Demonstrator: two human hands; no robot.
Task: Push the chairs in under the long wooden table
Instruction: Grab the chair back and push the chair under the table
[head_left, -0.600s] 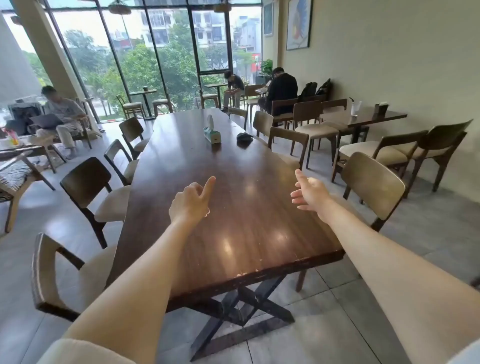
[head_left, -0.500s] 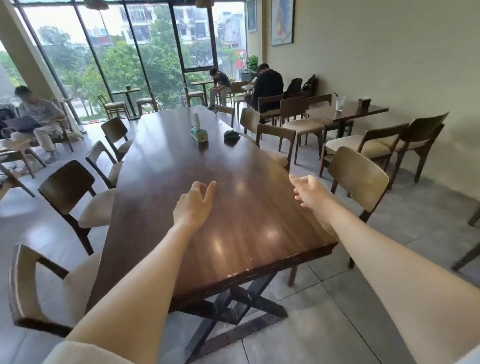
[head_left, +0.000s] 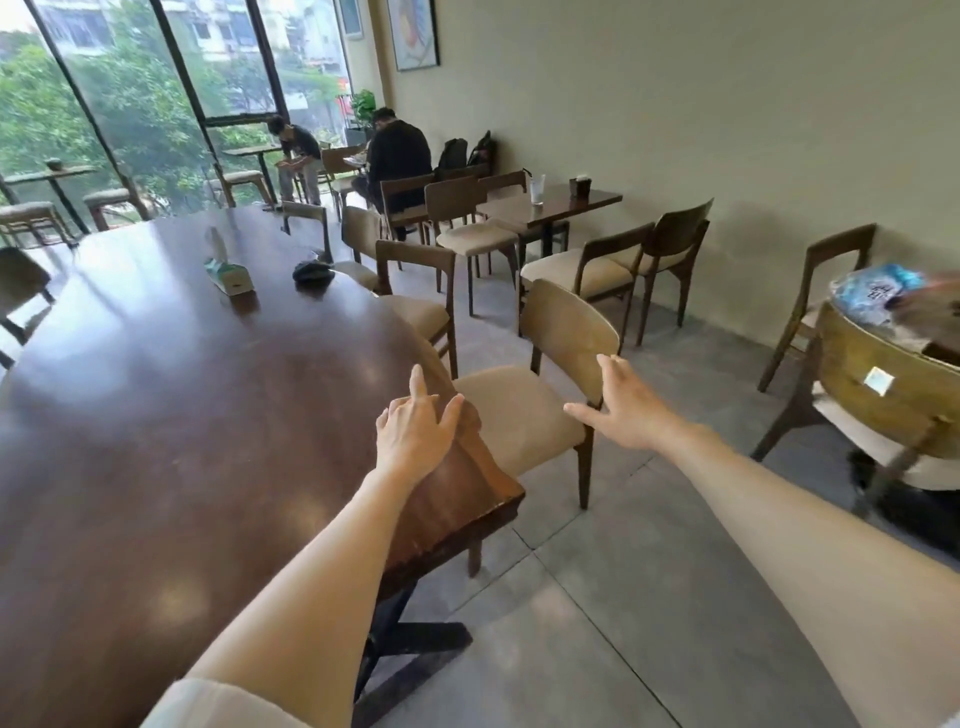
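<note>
The long dark wooden table (head_left: 171, 415) fills the left half of the view. Along its right side stand several wooden chairs with beige seats. The nearest chair (head_left: 519, 410) is pulled out, its seat only partly under the table edge and its curved back (head_left: 569, 335) facing right. My left hand (head_left: 418, 426) hovers open over the table's right edge by the seat. My right hand (head_left: 623, 402) is open with fingers spread, just at the lower edge of that chair's back, holding nothing. A second chair (head_left: 415, 296) stands beyond it.
A tissue box (head_left: 228, 275) and a dark object (head_left: 311, 271) lie on the table. A small table (head_left: 550, 205) with chairs stands by the right wall; people sit at the back. A round wooden bin (head_left: 883, 384) of rubbish is at the right. Tiled floor lies open beside the chair.
The view has swung right and closer to the table's right side. Both hands have moved right: the left to the table edge, the right up to the nearest chair's back.
</note>
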